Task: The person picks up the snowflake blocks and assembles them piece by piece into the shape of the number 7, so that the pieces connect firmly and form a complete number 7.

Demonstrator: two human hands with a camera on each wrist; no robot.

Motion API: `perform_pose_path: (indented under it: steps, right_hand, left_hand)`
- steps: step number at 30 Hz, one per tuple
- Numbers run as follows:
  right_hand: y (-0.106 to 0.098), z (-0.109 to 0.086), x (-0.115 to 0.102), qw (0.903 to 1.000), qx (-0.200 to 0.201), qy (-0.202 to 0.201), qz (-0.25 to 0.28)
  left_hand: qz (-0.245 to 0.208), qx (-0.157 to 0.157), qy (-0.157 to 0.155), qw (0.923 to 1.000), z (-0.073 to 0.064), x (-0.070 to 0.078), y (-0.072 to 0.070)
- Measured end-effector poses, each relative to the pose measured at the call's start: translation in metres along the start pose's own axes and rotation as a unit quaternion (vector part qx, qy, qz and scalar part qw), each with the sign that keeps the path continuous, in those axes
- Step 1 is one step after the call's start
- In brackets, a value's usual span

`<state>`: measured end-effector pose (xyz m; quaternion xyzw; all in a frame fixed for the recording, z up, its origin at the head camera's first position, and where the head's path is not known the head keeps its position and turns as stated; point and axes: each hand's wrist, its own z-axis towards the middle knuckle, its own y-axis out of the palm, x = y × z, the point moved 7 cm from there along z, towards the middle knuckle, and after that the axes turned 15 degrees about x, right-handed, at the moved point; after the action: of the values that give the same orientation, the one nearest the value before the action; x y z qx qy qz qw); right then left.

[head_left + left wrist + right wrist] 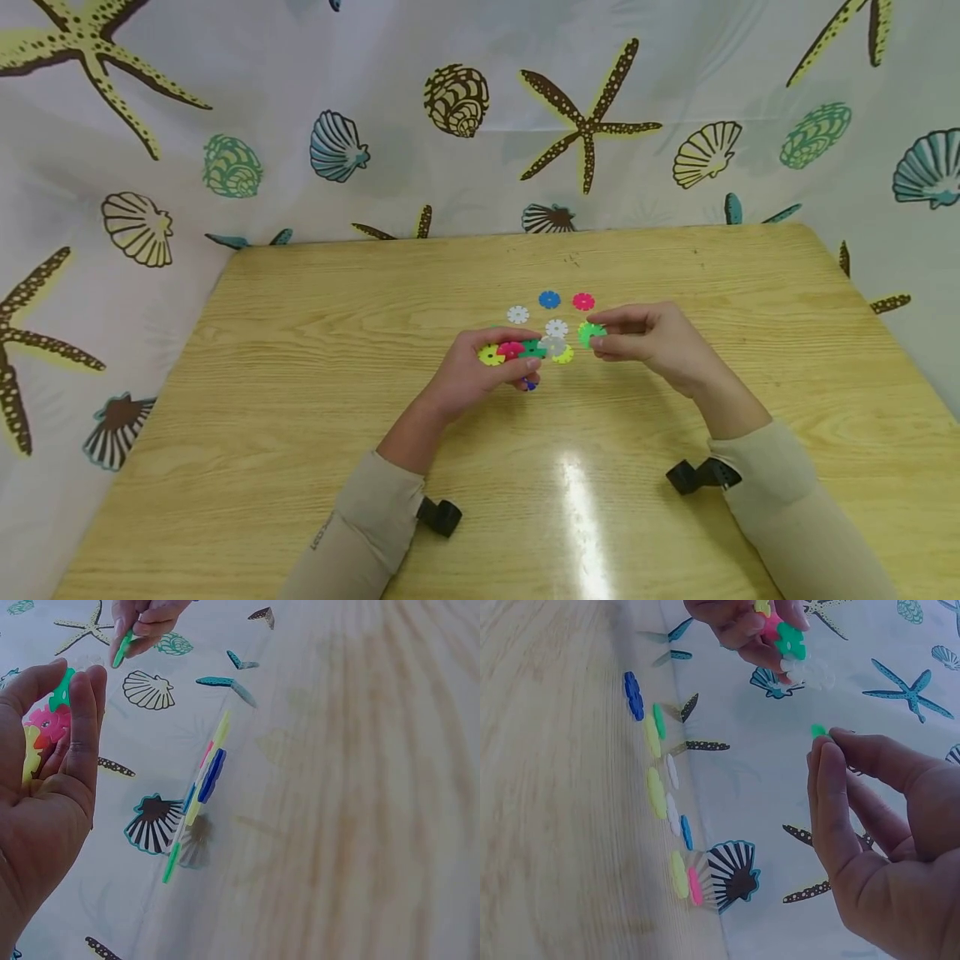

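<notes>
My left hand (459,379) grips a short row of joined notched plastic discs between thumb and fingers. The row runs from a yellow disc (491,356) through a pink disc (512,350) and a green disc (791,641) to a clear, whitish disc (553,346) at its right end. To the right of that end, my right hand (667,346) pinches a single bright green disc (590,335) by its edge. A small gap separates this disc from the row. In the right wrist view, fingertips hide most of the pinched disc.
Loose discs lie on the wooden table (300,333) around and beyond the hands: blue (549,299), pink (583,302), white (517,314), yellow (564,355) and dark blue (531,385). A shell-patterned cloth (285,83) hangs behind the table.
</notes>
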<state>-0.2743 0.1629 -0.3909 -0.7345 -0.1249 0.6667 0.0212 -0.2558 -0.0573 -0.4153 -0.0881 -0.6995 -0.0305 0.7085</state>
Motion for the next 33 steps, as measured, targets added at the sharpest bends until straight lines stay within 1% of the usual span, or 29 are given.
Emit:
perform_pose_path:
  steps: [7, 17, 22, 26, 29, 33]
  right_hand:
    - [0.006, -0.005, -0.004, 0.9998, -0.019, 0.003, -0.011]
    - [0.012, -0.008, -0.006, 0.9990, -0.043, -0.002, 0.010]
    - [0.013, -0.009, -0.008, 0.9988, -0.049, -0.006, 0.010]
    - [0.015, -0.009, -0.008, 0.9985, -0.054, -0.010, 0.009]
    - [0.017, -0.010, -0.008, 0.9983, -0.057, -0.007, 0.011]
    - [0.020, -0.013, -0.007, 0.9984, -0.054, 0.010, 0.010]
  left_hand:
    - [0.003, 0.002, 0.000, 1.0000, -0.001, 0.000, -0.001]
    - [0.001, 0.000, 0.002, 1.0000, -0.002, 0.004, 0.000]
    - [0.000, -0.002, 0.008, 1.0000, -0.002, 0.005, 0.001]
    - [-0.005, -0.011, 0.011, 0.9999, -0.003, 0.006, 0.002]
    - [0.014, -0.008, 0.013, 0.9998, -0.004, 0.007, 0.002]
    - [0.049, 0.002, 0.017, 0.9986, -0.004, 0.006, 0.001]
